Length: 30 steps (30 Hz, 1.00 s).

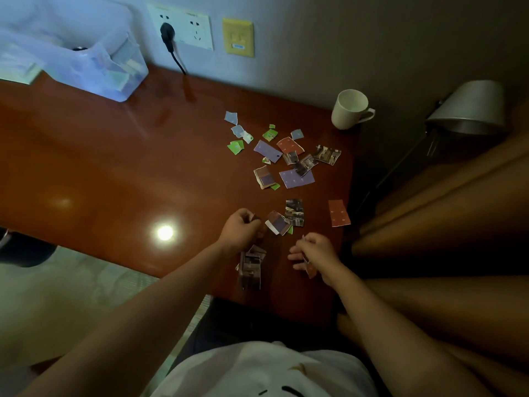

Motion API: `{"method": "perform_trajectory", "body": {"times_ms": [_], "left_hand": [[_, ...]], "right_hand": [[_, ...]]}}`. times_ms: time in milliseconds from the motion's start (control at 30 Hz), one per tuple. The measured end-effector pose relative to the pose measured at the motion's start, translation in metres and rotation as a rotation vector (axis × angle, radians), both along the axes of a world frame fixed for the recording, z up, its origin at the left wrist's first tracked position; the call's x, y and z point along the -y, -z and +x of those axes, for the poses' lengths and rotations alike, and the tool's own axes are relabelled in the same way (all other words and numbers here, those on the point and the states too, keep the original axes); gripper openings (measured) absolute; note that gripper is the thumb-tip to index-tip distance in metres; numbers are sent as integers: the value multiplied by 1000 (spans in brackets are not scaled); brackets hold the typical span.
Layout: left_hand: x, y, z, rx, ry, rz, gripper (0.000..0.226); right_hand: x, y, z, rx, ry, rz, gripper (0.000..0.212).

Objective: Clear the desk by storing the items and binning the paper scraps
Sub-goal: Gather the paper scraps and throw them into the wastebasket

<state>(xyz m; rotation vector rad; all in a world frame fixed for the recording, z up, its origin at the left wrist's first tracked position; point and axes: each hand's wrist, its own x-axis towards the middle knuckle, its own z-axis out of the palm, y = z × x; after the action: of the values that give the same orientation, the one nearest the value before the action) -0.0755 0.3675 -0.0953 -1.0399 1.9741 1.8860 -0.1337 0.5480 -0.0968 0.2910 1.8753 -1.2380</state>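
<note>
Two loose scraps (279, 223) are seen just right of the left hand (242, 229), by which a bundle (251, 269) is gripped. A small piece (310, 271) is pinched by the right hand (315, 250).

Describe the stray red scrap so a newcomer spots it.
Start at the white mug in the far right corner of the desk and follow the right edge toward the person. The rust-red scrap lies there alone; the other red scrap sits among the pile.
</note>
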Motion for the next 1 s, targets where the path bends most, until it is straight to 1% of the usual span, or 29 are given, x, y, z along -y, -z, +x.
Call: {"method": "perform_trajectory", "body": {"times_ms": [33, 100, 200, 233, 300, 367, 400, 467, 500, 567, 700, 767, 867, 1000], "left_hand": [[1, 0, 1, 4, -41, 14, 11], [2, 2, 4, 22, -79, 16, 13], [4, 8, 15, 83, 30, -134, 6], [4, 8, 19, 119, 99, -206, 9], [2, 5, 29, 206, 282, -401, 29], [-3, 0, 40, 287, 467, -649, 52], [-5, 0, 45, 319, 518, -735, 62], [-10, 3, 56, 349, 541, -823, 74], [-12, 6, 59, 340, 540, -851, 75], [-15, 13, 61, 296, 553, -887, 68], [-15, 17, 58, 246, 575, -854, 59], [-13, 18, 59, 228, 584, -851, 56], [-12, 23, 60, 187, 582, -850, 56], [-13, 23, 57, 141, 615, -889, 50]], "right_hand": [[3, -1, 1, 42, 48, -27, 7], [10, -2, 3, 65, 49, -51, 19], [21, 1, 9, 11, -93, -26, 30], [25, 3, 10, -31, -169, 3, 31], [32, 10, 13, -140, -327, 73, 30], [37, 16, 17, -235, -405, 136, 28], [39, 20, 19, -277, -417, 163, 28], [40, 24, 22, -351, -450, 221, 28], [40, 25, 23, -385, -478, 254, 28], [41, 25, 26, -437, -535, 322, 28], [47, 22, 30, -488, -623, 426, 16], [49, 19, 32, -466, -648, 427, 9], [50, 18, 32, -430, -639, 408, 4], [50, 21, 33, -374, -612, 369, 12]]}}
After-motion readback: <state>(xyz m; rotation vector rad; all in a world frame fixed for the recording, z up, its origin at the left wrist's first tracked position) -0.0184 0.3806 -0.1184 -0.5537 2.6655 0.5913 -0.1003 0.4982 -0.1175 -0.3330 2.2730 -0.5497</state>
